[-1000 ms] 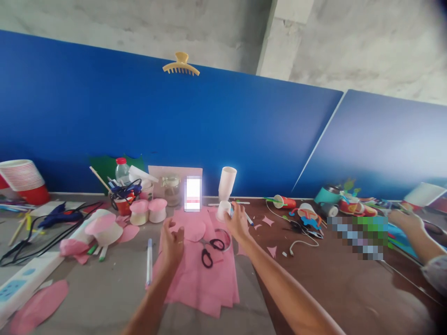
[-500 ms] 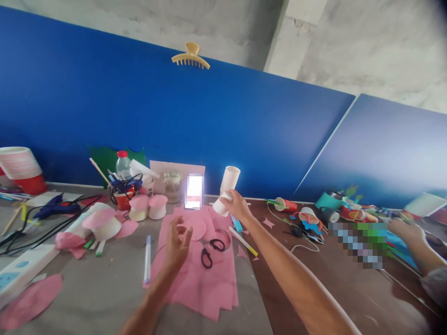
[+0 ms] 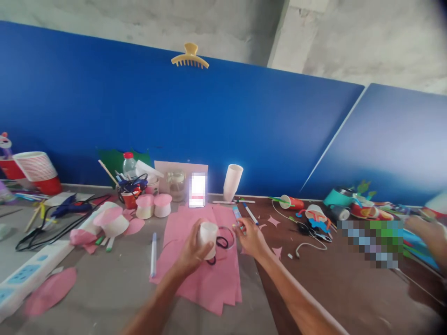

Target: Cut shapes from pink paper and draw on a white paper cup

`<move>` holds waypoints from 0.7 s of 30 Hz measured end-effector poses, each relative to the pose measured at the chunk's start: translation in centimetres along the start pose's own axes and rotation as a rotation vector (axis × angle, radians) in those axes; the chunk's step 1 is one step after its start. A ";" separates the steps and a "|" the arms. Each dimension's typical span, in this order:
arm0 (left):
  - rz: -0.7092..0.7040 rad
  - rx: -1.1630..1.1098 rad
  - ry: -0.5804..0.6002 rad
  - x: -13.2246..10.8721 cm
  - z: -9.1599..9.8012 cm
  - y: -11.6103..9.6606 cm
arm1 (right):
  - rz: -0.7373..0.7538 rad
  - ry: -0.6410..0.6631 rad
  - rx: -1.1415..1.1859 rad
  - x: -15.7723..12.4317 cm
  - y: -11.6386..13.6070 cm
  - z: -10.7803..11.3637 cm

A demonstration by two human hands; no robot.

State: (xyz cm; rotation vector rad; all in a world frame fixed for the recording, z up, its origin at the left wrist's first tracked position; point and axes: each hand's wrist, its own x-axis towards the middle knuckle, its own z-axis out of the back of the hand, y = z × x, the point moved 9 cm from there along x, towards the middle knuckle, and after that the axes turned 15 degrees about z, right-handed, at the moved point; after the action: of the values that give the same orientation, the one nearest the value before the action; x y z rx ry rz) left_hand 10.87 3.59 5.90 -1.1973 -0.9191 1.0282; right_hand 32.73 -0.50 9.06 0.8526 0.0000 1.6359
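Note:
A white paper cup [image 3: 208, 235] stands upright in my left hand [image 3: 192, 251], whose fingers wrap round it above the pink paper sheets [image 3: 206, 291]. To its right, my right hand [image 3: 252, 237] is closed in a pinch on a slim marker [image 3: 234, 226], mostly hidden by the fingers; a pale yellowish bit shows at the fingertips. Behind the cup, black-handled scissors [image 3: 222, 242] lie partly covered on the paper. A light blue stick-like item [image 3: 236, 213] and a blue-and-white marker [image 3: 250, 214] lie just beyond my right hand.
A stack of white cups [image 3: 233, 181] leans by the blue partition [image 3: 223, 116]. Pink-topped cups [image 3: 111, 221], a power strip [image 3: 28, 274] and a glue gun [image 3: 71, 204] with cables lie left. A co-worker's hand [image 3: 424, 232] is at far right, near a teal container [image 3: 338, 196].
The white cup has left the stack and passed from my right hand to my left. My right hand has come down toward me and pinched the marker from the table.

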 end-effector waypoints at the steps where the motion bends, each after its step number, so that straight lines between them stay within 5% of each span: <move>1: 0.002 -0.009 -0.001 0.1 0.1 0.1 | -0.019 0.031 -0.035 -0.5 -0.6 0.1; 6: 0.054 0.012 0.058 0.0 -0.2 0.5 | -0.133 0.271 -0.260 -2.9 -1.9 -1.9; 10: 0.083 0.028 0.070 0.0 -0.1 0.2 | -0.173 0.164 -0.121 -3.0 -2.7 -2.2; 15: 0.003 -0.028 -0.098 0.3 2.1 -0.8 | -0.168 0.020 0.013 -2.0 -3.1 -0.8; 21: 0.015 -0.033 -0.147 0.0 2.6 -1.2 | 0.015 0.008 0.560 -0.1 3.9 -2.5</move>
State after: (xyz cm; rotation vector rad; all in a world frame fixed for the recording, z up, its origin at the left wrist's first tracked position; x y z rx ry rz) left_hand 8.51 4.22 7.46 -1.1689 -1.0466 1.1282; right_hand 28.04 -0.55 8.88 1.2678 0.4773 1.6764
